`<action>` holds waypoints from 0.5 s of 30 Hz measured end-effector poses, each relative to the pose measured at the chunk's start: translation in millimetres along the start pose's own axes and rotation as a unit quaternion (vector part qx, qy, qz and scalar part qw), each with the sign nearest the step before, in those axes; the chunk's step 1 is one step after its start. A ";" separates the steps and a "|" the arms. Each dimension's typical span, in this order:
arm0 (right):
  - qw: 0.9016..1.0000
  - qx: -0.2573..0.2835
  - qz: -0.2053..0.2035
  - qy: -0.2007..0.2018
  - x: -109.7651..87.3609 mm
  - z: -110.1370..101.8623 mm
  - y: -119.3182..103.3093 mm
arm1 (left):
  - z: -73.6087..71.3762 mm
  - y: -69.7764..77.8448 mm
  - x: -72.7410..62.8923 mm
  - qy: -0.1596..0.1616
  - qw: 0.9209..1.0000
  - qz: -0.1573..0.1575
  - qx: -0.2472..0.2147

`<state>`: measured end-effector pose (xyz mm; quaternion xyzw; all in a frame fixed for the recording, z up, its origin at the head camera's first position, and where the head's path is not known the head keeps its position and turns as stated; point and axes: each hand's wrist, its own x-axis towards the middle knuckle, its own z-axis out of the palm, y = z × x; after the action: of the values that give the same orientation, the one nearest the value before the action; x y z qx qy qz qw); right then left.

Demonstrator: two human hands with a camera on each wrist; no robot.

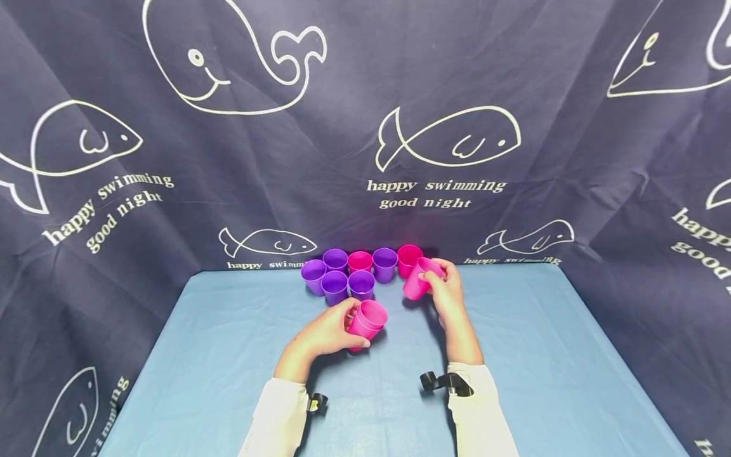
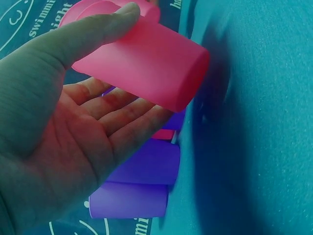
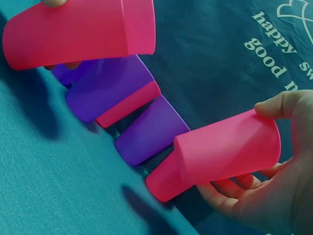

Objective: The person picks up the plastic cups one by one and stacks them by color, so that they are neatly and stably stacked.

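My left hand grips a pink cup stack, one cup nested in another, tilted and raised over the table. In the left wrist view the thumb lies across the pink stack with the fingers beneath. Farther right, my right hand holds a single pink cup aslant between thumb and fingers. In the right wrist view that pink cup overlaps a standing pink cup behind it. Several purple cups stand mouth up, left of the right hand.
Among the purple cups, close to the back cloth, stand a pink cup and, at the row's right end, another pink cup. A light blue cloth covers the table. Dark fabric with fish drawings hangs behind and beside it.
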<state>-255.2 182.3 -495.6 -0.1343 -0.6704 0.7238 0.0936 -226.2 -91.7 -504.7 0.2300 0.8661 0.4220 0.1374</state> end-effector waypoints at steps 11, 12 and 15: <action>0.999 0.004 -0.015 -0.035 -9.7 14.9 -6.1 | -0.8 -2.1 -0.8 0.004 1.000 -0.005 -0.008; 0.999 0.005 -0.016 -0.040 -11.2 17.3 -6.9 | -1.2 -1.8 -1.1 0.004 1.000 -0.007 -0.007; 0.998 0.010 -0.021 -0.052 -15.6 22.9 -8.5 | -1.5 -1.9 -1.7 0.003 1.000 -0.008 -0.006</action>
<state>-248.1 156.4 -484.6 -0.0815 -0.6699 0.7342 0.0751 -225.9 -94.6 -505.2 0.2209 0.8657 0.4270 0.1393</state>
